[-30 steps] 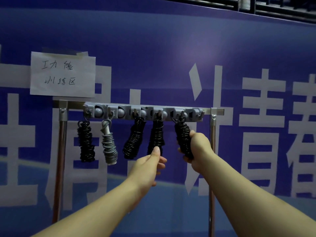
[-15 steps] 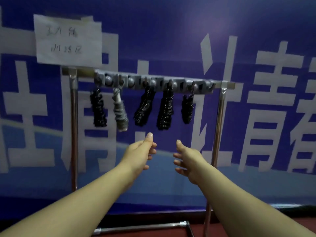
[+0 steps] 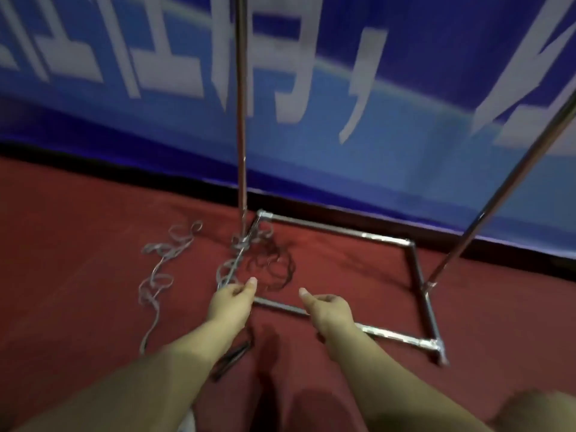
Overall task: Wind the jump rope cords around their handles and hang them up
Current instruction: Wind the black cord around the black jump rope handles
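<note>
Red floor (image 3: 78, 244) fills the lower frame, a blue banner (image 3: 405, 88) with white characters across the top. A metal rack (image 3: 417, 275) stands centre-right, its square base on the floor. A grey jump rope (image 3: 162, 263) sprawls uncoiled at centre-left, a black jump rope (image 3: 277, 266) tangled just inside the base. Left hand (image 3: 232, 302) and right hand (image 3: 327, 308) reach low at centre, thumbs forward, fingers loosely curled, gripping nothing.

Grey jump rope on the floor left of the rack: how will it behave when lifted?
The grey cord lies in loose curls on the red floor, so it is probably floppy and will dangle. Some loops sit at the rack base beside the black cord; it may snag or tangle.
</note>
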Action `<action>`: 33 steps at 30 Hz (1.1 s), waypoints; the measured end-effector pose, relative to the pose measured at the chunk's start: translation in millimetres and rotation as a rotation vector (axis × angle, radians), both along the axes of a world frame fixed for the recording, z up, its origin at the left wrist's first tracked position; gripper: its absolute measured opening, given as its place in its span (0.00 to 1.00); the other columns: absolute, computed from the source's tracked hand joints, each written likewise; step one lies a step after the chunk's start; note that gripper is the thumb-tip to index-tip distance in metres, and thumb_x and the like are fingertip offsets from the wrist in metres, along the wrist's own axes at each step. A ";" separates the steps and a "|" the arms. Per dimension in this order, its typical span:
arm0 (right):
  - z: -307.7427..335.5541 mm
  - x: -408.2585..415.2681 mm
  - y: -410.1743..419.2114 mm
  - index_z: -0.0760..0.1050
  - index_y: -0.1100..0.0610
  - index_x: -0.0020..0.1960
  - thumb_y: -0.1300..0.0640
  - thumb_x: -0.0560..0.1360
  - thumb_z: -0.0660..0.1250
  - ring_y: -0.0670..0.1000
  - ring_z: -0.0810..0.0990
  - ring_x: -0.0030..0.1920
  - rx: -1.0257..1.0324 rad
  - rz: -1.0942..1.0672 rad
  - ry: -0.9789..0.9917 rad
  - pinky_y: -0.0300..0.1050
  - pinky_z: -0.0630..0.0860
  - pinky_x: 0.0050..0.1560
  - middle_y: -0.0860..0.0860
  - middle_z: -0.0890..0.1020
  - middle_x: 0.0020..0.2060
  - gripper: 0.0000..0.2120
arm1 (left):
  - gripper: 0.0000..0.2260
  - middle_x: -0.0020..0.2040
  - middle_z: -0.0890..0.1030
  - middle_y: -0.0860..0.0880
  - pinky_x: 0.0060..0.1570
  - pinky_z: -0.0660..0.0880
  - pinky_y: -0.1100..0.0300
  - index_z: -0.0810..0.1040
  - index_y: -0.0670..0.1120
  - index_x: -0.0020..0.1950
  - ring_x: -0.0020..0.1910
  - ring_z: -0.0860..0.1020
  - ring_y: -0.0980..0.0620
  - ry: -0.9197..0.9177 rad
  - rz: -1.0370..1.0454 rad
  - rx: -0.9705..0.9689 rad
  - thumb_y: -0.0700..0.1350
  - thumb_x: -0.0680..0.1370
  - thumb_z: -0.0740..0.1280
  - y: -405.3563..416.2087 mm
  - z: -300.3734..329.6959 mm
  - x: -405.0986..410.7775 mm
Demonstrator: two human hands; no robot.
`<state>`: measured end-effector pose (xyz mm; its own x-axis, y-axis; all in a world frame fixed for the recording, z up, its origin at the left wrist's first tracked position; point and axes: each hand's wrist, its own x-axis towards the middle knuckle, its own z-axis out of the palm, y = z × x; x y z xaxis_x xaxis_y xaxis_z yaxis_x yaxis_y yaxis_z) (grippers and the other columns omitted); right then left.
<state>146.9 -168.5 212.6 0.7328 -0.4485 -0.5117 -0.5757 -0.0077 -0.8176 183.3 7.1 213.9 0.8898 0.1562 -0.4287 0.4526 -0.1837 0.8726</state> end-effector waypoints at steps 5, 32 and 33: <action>-95.2 -39.9 43.8 0.79 0.57 0.41 0.41 0.69 0.76 0.50 0.73 0.30 0.060 0.000 0.143 0.42 0.71 0.36 0.51 0.79 0.31 0.19 | 0.16 0.42 0.85 0.45 0.54 0.79 0.45 0.80 0.45 0.41 0.44 0.82 0.41 0.146 0.072 0.051 0.57 0.77 0.70 30.9 -104.1 -44.9; -232.4 -46.2 77.7 0.78 0.55 0.34 0.44 0.72 0.72 0.49 0.74 0.31 0.154 0.053 0.278 0.47 0.72 0.40 0.46 0.77 0.26 0.16 | 0.23 0.64 0.76 0.49 0.63 0.69 0.50 0.76 0.52 0.65 0.66 0.70 0.44 0.156 -0.426 0.995 0.60 0.73 0.72 32.4 -231.4 -19.0; -234.8 -46.7 77.2 0.79 0.55 0.35 0.44 0.72 0.73 0.49 0.74 0.31 0.149 0.037 0.287 0.47 0.72 0.39 0.45 0.78 0.26 0.16 | 0.22 0.63 0.77 0.49 0.62 0.68 0.51 0.76 0.52 0.64 0.66 0.70 0.44 0.164 -0.439 1.012 0.59 0.74 0.72 31.1 -234.0 -19.1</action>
